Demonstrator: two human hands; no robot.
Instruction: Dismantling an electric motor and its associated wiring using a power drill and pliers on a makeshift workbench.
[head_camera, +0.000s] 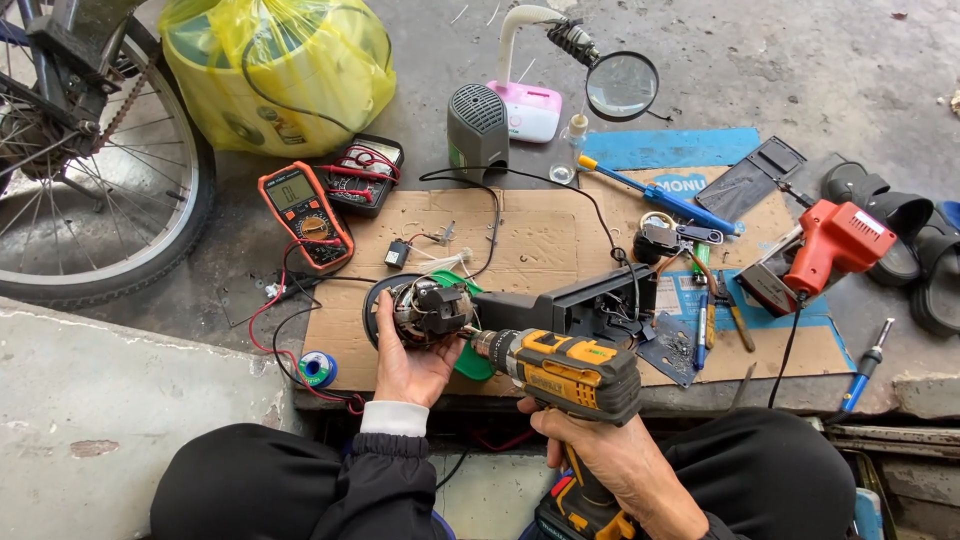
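Your left hand (408, 362) was closed around the small motor assembly (425, 310), a round dark unit with copper windings showing, and held it steady on the flattened cardboard sheet (540, 240) that covered the floor in front of you. Your right hand (610, 455) was wrapped around the grip of the yellow and black cordless drill (565, 375), whose chuck pointed left and met the side of the motor assembly. A green plastic piece (472, 362) lay just under the drill's nose, touching the motor assembly's lower right edge.

Taking the motor assembly as the landmark: immediately to its right sat a black plastic housing (585, 305) with wires running into it. Up and to the left of the motor assembly lay an orange multimeter (305, 215), and beside that a second, darker meter (362, 175) with red leads coiled on it. A small spool of solder (318, 369) rested down and to the left of it, among red and black leads. Directly above it, past the cardboard's far edge, stood a grey speaker-like box (477, 130) and a pink-based magnifier lamp (620, 85). Far to the right of it lay a red soldering gun (835, 245), with a blue-handled tool (655, 192) and a padlock (660, 235) between. A bicycle wheel (95, 180) and a yellow plastic bag (280, 70) stood well off to the upper left.
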